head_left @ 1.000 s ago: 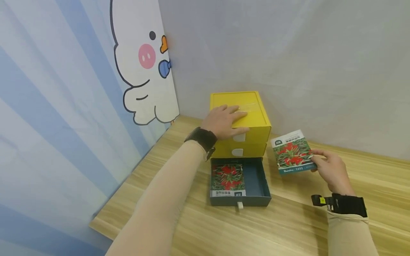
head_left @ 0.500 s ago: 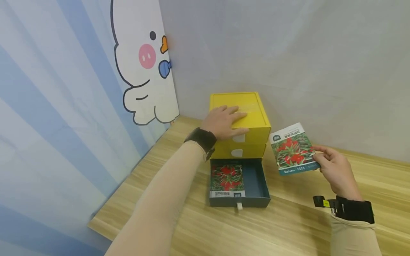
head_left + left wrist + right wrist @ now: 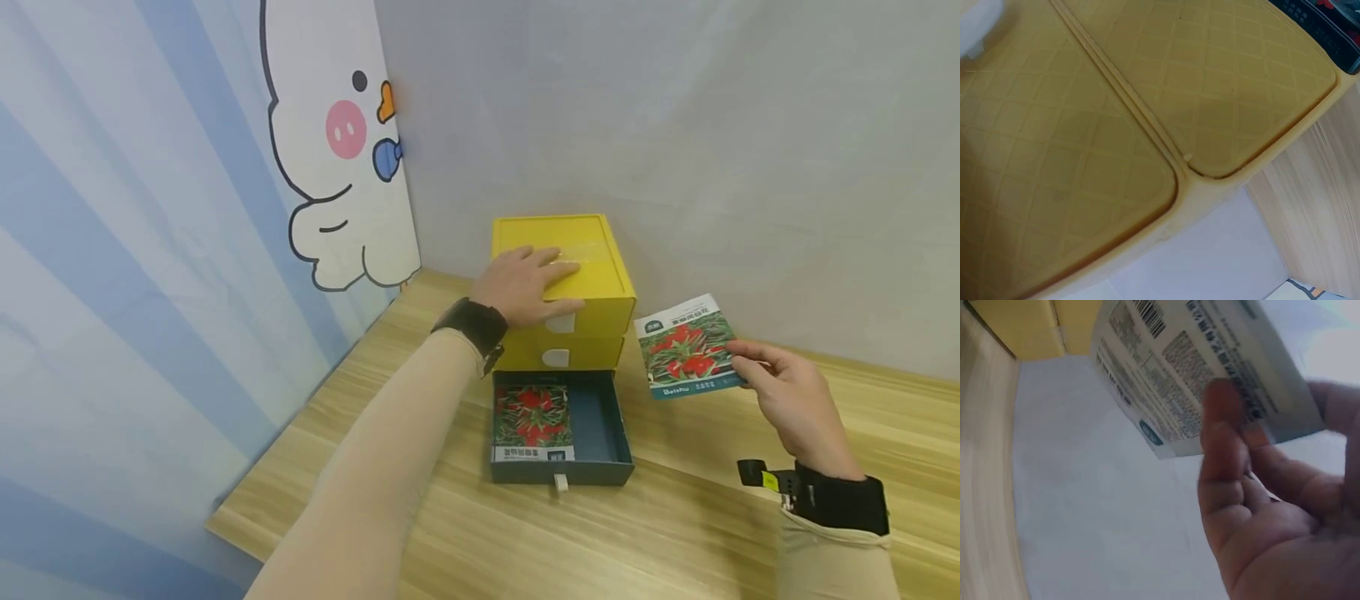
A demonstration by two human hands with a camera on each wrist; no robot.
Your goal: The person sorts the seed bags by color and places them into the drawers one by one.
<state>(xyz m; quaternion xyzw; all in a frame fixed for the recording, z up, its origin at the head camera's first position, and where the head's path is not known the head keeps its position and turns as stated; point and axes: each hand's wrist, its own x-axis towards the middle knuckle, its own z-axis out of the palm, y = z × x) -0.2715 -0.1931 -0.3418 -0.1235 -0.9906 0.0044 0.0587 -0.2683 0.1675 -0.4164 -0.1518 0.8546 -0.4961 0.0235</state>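
Observation:
My left hand [image 3: 525,287] lies with spread fingers on top of a yellow drawer box [image 3: 573,233]. Below its two yellow drawer fronts, a dark bottom drawer [image 3: 596,417] is pulled out. A seed packet with red flowers [image 3: 532,421] lies flat in the drawer's left half. To the right of the box, my right hand [image 3: 791,400] pinches the lower right corner of a second flower seed packet [image 3: 686,354], tilted above the table. The printed back [image 3: 1191,369] of this packet, with a barcode, faces the right wrist view. In the left wrist view the box's yellow side [image 3: 1229,81] fills most of the picture.
The wooden table [image 3: 510,542] ends in an edge at the left, beside a blue striped curtain [image 3: 150,292]. A white cartoon duck panel [image 3: 337,208] stands in the back left corner. Pale cloth [image 3: 750,150] hangs behind the box.
My right hand has shifted slightly right with the seed packet, which rose a little and then dipped and tilted again. The left hand and the drawer have stayed in place.

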